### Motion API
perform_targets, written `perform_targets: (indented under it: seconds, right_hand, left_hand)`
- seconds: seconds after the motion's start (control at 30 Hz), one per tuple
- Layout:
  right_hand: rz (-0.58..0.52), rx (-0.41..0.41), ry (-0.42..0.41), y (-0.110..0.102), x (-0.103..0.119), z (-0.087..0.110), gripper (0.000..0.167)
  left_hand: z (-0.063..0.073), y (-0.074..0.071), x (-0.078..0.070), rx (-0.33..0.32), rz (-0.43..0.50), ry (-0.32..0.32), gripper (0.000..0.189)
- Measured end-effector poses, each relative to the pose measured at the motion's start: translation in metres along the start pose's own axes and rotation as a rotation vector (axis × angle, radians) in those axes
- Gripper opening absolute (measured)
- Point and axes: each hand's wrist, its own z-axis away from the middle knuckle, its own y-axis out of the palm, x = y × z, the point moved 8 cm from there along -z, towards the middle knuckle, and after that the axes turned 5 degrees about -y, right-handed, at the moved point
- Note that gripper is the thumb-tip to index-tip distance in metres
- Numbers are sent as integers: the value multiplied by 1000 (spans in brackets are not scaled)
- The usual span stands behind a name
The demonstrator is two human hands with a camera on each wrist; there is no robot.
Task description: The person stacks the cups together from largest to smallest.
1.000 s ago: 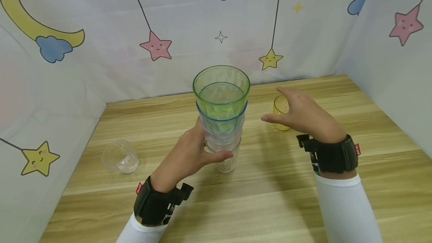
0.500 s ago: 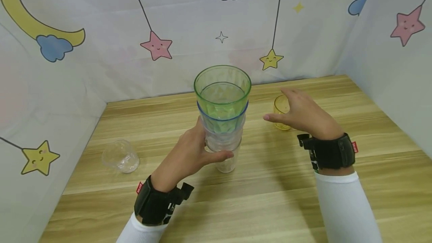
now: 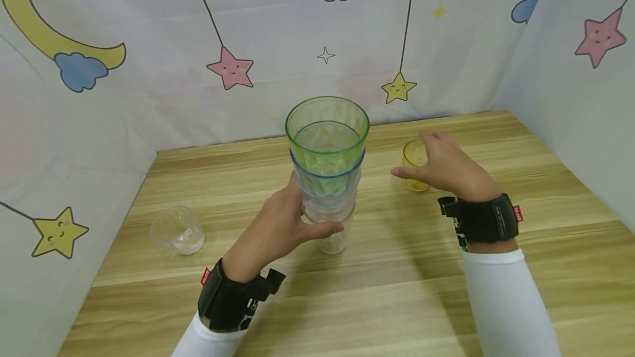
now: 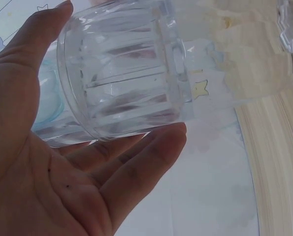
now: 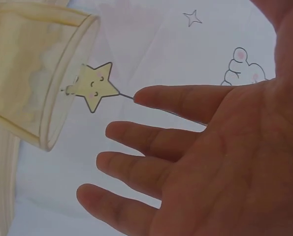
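A tall stack of see-through cups stands near the table's middle. Its top is a green cup (image 3: 327,139), with a blue-rimmed cup (image 3: 327,176) beneath it and a clear cup (image 3: 333,245) at the bottom. My left hand (image 3: 268,233) holds the stack low down, thumb in front and fingers behind. The left wrist view shows a clear ribbed cup (image 4: 126,73) between thumb and fingers. My right hand (image 3: 451,172) is spread beside a small yellow cup (image 3: 414,165), partly covering it. In the right wrist view the fingers are straight and apart from the yellow cup (image 5: 33,69).
A clear cup (image 3: 179,230) lies tipped on the table's left side. The wood-grain table (image 3: 377,302) is backed by a white cloth (image 3: 278,21) printed with stars, with more of the cloth along both sides.
My right hand has shifted slightly right, beside the yellow cup, uncovering a bit more of it. My left hand and the stack have stayed in place.
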Motion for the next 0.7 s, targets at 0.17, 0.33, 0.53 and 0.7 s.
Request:
perform_targets:
  seconds: [0.17,0.33,0.53,0.7]
  right_hand:
    - [-7,15,22,4,-10,-2,118]
    - [-14,22,35,6,-15,-5,118]
    - [-16,18,50,7,-22,-7,116]
    - [-41,47,85,10,-30,-7,118]
  left_hand:
    - [0,0,0,-1,-4,-2,96]
    - [0,0,0,-3,-7,-5,97]
    - [0,-1,0,-4,-9,-7,97]
    - [1,-1,-1,-2,-1,-1,98]
